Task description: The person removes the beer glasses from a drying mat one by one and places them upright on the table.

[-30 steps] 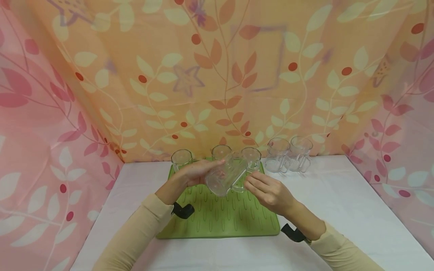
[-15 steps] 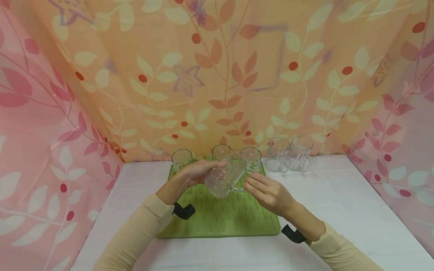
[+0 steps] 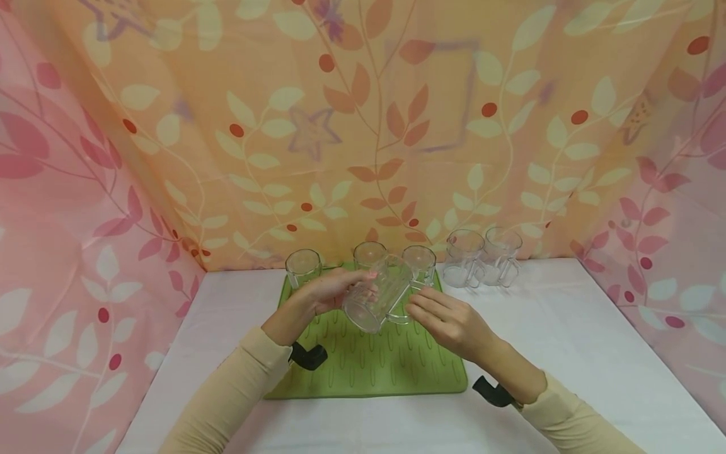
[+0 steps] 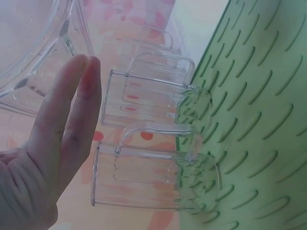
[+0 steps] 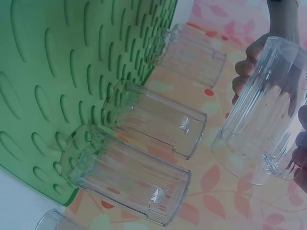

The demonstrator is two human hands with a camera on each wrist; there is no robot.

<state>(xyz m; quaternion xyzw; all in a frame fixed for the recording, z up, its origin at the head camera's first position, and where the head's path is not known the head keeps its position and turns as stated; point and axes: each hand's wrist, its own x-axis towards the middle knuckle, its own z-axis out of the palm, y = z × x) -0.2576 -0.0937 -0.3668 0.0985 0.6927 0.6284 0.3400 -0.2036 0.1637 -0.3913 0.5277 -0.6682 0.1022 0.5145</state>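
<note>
A clear glass mug (image 3: 377, 301) is held tilted above the green mat, its base toward the lower left. My left hand (image 3: 331, 290) grips its side; in the right wrist view those left fingers (image 5: 244, 68) curl round the glass. At the mug's right, my right hand (image 3: 450, 321) pinches the handle (image 3: 404, 310). The left wrist view shows part of the held mug (image 4: 33, 36) beside two left fingertips (image 4: 89, 67). Three more glass mugs, a left one (image 3: 303, 263), a middle one (image 3: 368, 252) and a right one (image 3: 418, 257), stand upright along the mat's back edge.
The ridged green mat (image 3: 397, 375) lies on a white-covered table (image 3: 567, 353). Right of the mat, two glass mugs (image 3: 465, 249) stand close together at the back. Patterned cloth (image 3: 363, 157) walls in the back and sides.
Over the last second the held mug tips very slightly in the hands. Both hands keep their grip and stay nearly in place. The other mugs stand as before.
</note>
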